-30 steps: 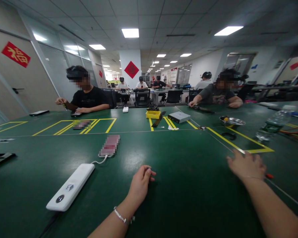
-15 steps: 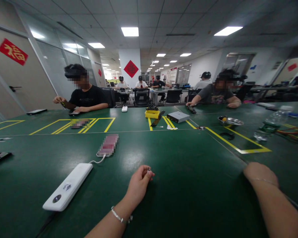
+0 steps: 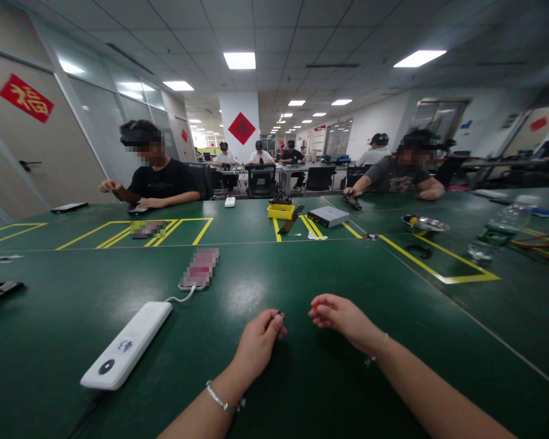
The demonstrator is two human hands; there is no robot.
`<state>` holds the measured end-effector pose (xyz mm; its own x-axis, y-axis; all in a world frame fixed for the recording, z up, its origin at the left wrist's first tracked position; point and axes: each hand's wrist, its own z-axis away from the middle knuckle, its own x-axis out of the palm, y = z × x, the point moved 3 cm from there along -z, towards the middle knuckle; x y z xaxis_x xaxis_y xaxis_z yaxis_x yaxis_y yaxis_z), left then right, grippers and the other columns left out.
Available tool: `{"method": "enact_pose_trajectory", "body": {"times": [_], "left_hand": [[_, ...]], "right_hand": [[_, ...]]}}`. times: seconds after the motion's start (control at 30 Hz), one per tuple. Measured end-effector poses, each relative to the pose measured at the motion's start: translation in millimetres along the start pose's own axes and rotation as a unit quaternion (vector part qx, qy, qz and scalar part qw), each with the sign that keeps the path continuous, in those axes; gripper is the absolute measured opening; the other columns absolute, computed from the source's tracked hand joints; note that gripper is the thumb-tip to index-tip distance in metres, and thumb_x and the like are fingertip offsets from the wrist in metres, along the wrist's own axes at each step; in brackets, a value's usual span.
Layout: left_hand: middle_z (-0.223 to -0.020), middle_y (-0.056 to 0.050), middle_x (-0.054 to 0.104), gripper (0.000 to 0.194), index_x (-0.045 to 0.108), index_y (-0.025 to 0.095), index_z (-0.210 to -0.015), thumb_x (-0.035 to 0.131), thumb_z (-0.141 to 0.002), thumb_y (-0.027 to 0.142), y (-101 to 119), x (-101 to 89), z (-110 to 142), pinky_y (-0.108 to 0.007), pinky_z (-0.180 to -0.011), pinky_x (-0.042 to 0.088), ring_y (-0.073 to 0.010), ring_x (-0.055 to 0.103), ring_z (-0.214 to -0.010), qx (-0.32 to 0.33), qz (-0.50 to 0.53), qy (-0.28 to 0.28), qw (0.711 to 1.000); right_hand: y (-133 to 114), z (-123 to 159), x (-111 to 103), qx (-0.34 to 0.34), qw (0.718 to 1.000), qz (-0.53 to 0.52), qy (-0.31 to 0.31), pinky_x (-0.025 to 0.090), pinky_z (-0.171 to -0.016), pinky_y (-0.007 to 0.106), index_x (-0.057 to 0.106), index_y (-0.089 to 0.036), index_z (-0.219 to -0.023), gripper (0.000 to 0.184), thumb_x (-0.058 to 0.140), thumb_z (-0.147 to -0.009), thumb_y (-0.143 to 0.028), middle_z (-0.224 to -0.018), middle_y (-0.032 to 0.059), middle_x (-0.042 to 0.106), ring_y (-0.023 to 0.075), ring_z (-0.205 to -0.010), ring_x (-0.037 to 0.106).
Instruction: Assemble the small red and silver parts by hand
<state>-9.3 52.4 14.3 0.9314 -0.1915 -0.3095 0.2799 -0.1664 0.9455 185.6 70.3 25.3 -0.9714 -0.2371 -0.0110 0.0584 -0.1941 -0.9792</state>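
My left hand (image 3: 257,340) rests on the green table (image 3: 357,274) in front of me, thumb and forefinger pinched on a tiny dark piece (image 3: 279,315). My right hand (image 3: 343,318) lies just to its right, a few centimetres away, fingers curled. A small red bit (image 3: 315,303) shows at its fingertips; what it belongs to is too small to tell. Both wrists wear thin bracelets.
A white power bank (image 3: 127,352) lies to my left, cabled to a phone (image 3: 200,268). Farther off are a yellow bin (image 3: 280,211), a grey box (image 3: 328,216), a metal bowl (image 3: 424,224) and a water bottle (image 3: 495,234). Other people sit across the table.
My right hand has drawn back from the far right of the table to the middle, beside my left hand. The left hand has stayed put, still pinched.
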Motion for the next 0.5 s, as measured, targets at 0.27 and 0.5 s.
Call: {"method": "enact_pose_trajectory", "body": {"times": [0.27, 0.5], "left_hand": [[-0.067, 0.001, 0.057, 0.023, 0.057, 0.018, -0.08, 0.043, -0.079, 0.037, -1.0, 0.9, 0.3, -0.023, -0.059, 0.038, -0.0136, 0.052, -0.063, 0.011, -0.024, 0.009, 1.0], [-0.066, 0.003, 0.056, 0.012, 0.058, 0.019, -0.078, 0.054, -0.069, 0.026, -3.7, 1.7, -1.4, -0.023, -0.059, 0.038, -0.0131, 0.051, -0.062, -0.007, -0.035, 0.029, 0.999]], "right_hand": [[15.3, 10.0, 58.1, 0.038, 0.978, -0.207, -0.002, 0.043, -0.059, 0.023, 0.055, -0.014, -0.083, 0.031, 0.069, -0.059, -0.029, -0.082, 0.004, 0.06, 0.009, -0.064, 0.055], [15.1, 5.0, 45.1, 0.034, 0.982, -0.182, 0.049, 0.038, -0.05, 0.02, 0.052, -0.016, -0.072, 0.03, 0.066, -0.061, -0.039, -0.061, -0.0022, 0.052, 0.006, -0.052, 0.047]]}}
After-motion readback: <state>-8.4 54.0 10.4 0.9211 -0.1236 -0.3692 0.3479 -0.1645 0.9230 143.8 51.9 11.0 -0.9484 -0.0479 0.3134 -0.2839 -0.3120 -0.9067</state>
